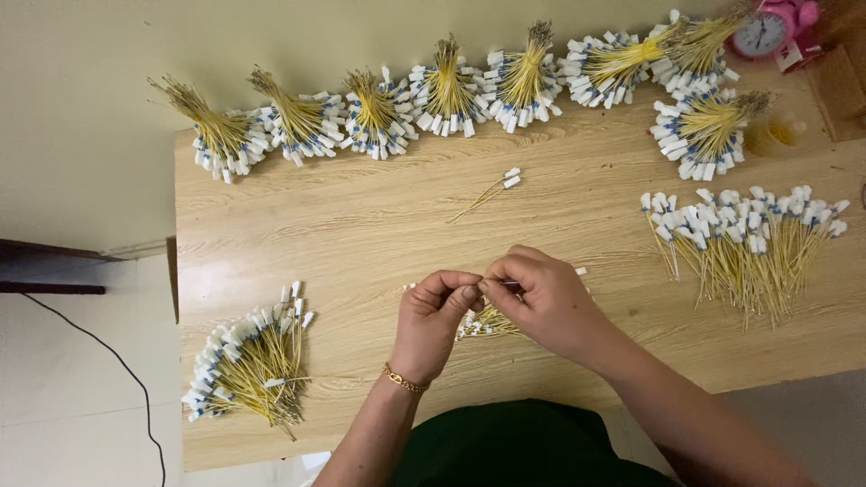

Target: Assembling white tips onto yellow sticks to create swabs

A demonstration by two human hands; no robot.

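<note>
- Head view, looking straight down on a pale wooden table (379,225), both hands meeting near its front edge.
- Left hand (433,320), gold bracelet (403,380) at the wrist, pinched shut on one end of a thin wire piece (501,283); right hand (541,298) pinched on the same piece, fingertips of both hands touching.
- Wire piece held just above the tabletop, long axis roughly level from left to right, white tip poking out past the right hand.
- Directly under the hands, a small heap of yellow wires (487,323), white ends partly hidden by the fingers.
- Beyond the hands, a loose pair of wires (492,189) lying slantwise, white connectors pointing up and to the right.
- Well left of the left hand, a fanned pile (253,356) of yellow wires with white connectors.
- Well right of the right hand, a spread batch (740,239), white and blue ends away from the person, bare ends toward them.
- Along the far edge, a row of tied bundles (433,95), yellow tails splayed upward, white tags with blue marks clustered below.
- Far right corner: a pink alarm clock (767,32), round white face.
</note>
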